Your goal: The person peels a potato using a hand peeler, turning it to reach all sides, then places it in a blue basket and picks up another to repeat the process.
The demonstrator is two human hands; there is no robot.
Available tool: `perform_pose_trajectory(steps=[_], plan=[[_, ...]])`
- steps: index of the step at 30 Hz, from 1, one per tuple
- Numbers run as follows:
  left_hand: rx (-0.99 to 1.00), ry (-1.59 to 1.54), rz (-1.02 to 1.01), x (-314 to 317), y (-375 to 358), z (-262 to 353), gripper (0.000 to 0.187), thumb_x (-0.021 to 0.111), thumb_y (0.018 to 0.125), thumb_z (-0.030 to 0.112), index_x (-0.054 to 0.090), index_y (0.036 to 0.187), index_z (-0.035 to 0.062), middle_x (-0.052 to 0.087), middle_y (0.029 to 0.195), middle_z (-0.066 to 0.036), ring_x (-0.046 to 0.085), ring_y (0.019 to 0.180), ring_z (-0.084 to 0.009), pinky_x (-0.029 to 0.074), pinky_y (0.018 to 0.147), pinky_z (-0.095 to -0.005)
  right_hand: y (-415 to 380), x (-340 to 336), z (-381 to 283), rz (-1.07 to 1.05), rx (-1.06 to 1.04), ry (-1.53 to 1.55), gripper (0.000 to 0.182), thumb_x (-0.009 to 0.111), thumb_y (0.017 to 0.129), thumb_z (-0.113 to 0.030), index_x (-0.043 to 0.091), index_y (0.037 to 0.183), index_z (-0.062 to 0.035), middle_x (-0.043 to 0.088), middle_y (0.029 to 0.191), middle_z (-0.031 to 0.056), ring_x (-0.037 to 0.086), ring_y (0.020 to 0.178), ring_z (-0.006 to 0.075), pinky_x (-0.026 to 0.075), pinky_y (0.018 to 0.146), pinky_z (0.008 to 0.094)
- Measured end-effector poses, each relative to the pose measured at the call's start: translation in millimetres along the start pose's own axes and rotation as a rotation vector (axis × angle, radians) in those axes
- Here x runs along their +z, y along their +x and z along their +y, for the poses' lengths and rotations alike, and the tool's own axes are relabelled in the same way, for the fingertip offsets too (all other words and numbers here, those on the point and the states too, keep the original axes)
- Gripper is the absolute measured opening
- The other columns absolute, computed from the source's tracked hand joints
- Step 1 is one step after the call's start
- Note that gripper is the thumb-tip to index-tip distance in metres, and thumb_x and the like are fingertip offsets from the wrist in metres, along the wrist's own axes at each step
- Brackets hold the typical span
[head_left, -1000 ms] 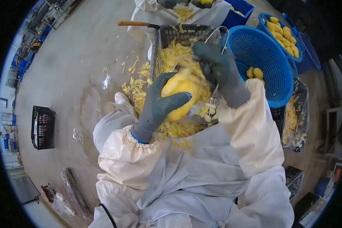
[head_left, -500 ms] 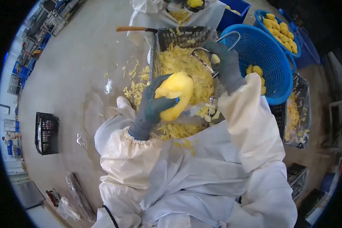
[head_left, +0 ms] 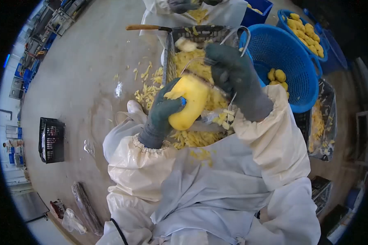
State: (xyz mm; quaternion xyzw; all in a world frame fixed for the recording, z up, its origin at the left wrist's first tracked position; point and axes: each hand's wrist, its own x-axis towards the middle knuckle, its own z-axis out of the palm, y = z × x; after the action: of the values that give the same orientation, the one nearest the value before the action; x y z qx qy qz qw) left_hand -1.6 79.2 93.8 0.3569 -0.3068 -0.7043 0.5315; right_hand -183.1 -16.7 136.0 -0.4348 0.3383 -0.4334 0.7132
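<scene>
My left hand (head_left: 163,110), in a dark green-grey glove, is wrapped round a large yellow potato (head_left: 188,102), its surface mostly smooth and bare. A bit of blue shows at the thumb tip. My gloved right hand (head_left: 237,73) grips a metal peeler (head_left: 206,81) by its wire handle, with the blade at the potato's upper end. Blur and the fingers hide part of the peeler. Beneath both hands stands a dark crate (head_left: 166,61) of yellow peelings (head_left: 188,61). A pale blurred piece (head_left: 187,44) shows near its far end.
A wooden-handled tool (head_left: 145,27) lies across the crate's far left corner. To the right, a blue basket (head_left: 288,53) contains several yellow potatoes; a fuller basket (head_left: 302,34) stands behind. Opposite me are a co-worker's gloved hands (head_left: 186,5). Peelings (head_left: 147,94) litter the floor.
My right hand has brought the peeler from over the crate onto the potato's upper end. The potato has turned slightly in my left hand. The co-worker's yellow potato no longer shows.
</scene>
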Motion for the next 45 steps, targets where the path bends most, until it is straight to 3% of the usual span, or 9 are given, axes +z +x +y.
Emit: perform_pose_trajectory(steps=[4,8,13,17,23,27,34,39,45], plan=[[0.028,0.042,-0.063,-8,5,-4,0.065,0.069,0.072,0.023,0.046,0.128,-0.0024,0.059,0.112,-0.013,0.062,0.094,-0.0211,0.053,0.079,-0.0330,37,-25,28,0.249,-0.425,-0.343,0.021,0.062,0.087,-0.027,0.063,0.080,-0.0072,0.049,0.059,-0.0028,0.040,0.045,0.0054,0.030,0.042,0.0209],[0.048,-0.034,0.032,-3,-2,-6,0.072,0.075,0.072,0.021,0.042,0.131,-0.0025,0.059,0.114,-0.017,0.062,0.097,-0.0247,0.051,0.083,-0.0335,13,-6,4,0.132,-0.169,0.024,0.019,0.063,0.086,-0.022,0.060,0.074,-0.0068,0.046,0.053,-0.0037,0.040,0.043,0.0054,0.031,0.042,0.0198],[0.210,0.422,0.147,-10,4,-19,0.078,0.078,0.071,0.019,0.037,0.134,-0.0027,0.057,0.118,-0.019,0.061,0.102,-0.0291,0.049,0.087,-0.0355,-18,26,4,0.054,-0.424,-0.439,0.018,0.068,0.081,-0.017,0.060,0.070,-0.0055,0.050,0.053,-0.0040,0.044,0.046,0.0035,0.031,0.043,0.0215],[0.124,0.203,0.067,-3,8,-14,0.073,0.071,0.074,0.026,0.038,0.134,-0.0021,0.057,0.116,-0.019,0.061,0.099,-0.0296,0.050,0.084,-0.0367,50,-34,28,0.358,-0.564,-0.144,0.015,0.069,0.080,-0.018,0.063,0.075,-0.0053,0.052,0.059,-0.0041,0.044,0.047,0.0029,0.031,0.044,0.0202],[0.058,0.042,0.011,-4,8,-12,0.068,0.061,0.079,0.036,0.040,0.132,-0.0011,0.058,0.114,-0.020,0.061,0.094,-0.0304,0.051,0.078,-0.0384,-2,-3,0,0.060,-0.042,0.074,0.018,0.065,0.085,-0.023,0.064,0.086,-0.0050,0.050,0.059,-0.0052,0.042,0.047,0.0022,0.031,0.042,0.0177],[0.015,-0.067,-0.036,-4,9,-12,0.067,0.054,0.083,0.043,0.042,0.132,-0.0005,0.058,0.113,-0.020,0.061,0.090,-0.0309,0.051,0.074,-0.0395,39,-32,29,0.414,-0.235,-0.382,0.017,0.065,0.086,-0.022,0.064,0.092,-0.0053,0.051,0.059,-0.0041,0.042,0.047,0.0033,0.030,0.042,0.0182],[-0.082,-0.251,-0.118,-7,14,-9,0.069,0.043,0.088,0.056,0.044,0.130,0.0006,0.058,0.111,-0.021,0.061,0.085,-0.0319,0.052,0.068,-0.0416,4,1,11,0.131,-0.214,-0.286,0.025,0.064,0.085,-0.030,0.065,0.087,-0.0051,0.050,0.059,-0.0029,0.039,0.044,0.0049,0.030,0.041,0.0198],[-0.154,-0.392,-0.170,-14,20,-9,0.071,0.036,0.092,0.062,0.046,0.128,0.0013,0.059,0.108,-0.020,0.062,0.081,-0.0316,0.053,0.064,-0.0423,56,-52,38,0.476,-0.292,-0.221,0.022,0.064,0.086,-0.026,0.064,0.088,-0.0044,0.050,0.060,-0.0019,0.039,0.044,0.0048,0.030,0.042,0.0197],[-0.133,-0.453,0.026,10,11,-4,0.069,0.042,0.090,0.063,0.049,0.126,0.0039,0.061,0.102,-0.018,0.063,0.080,-0.0311,0.054,0.064,-0.0435,-2,11,18,0.029,-0.340,-0.112,0.016,0.059,0.089,-0.015,0.063,0.096,-0.0009,0.049,0.060,-0.0004,0.041,0.043,0.0074,0.030,0.039,0.0216]])
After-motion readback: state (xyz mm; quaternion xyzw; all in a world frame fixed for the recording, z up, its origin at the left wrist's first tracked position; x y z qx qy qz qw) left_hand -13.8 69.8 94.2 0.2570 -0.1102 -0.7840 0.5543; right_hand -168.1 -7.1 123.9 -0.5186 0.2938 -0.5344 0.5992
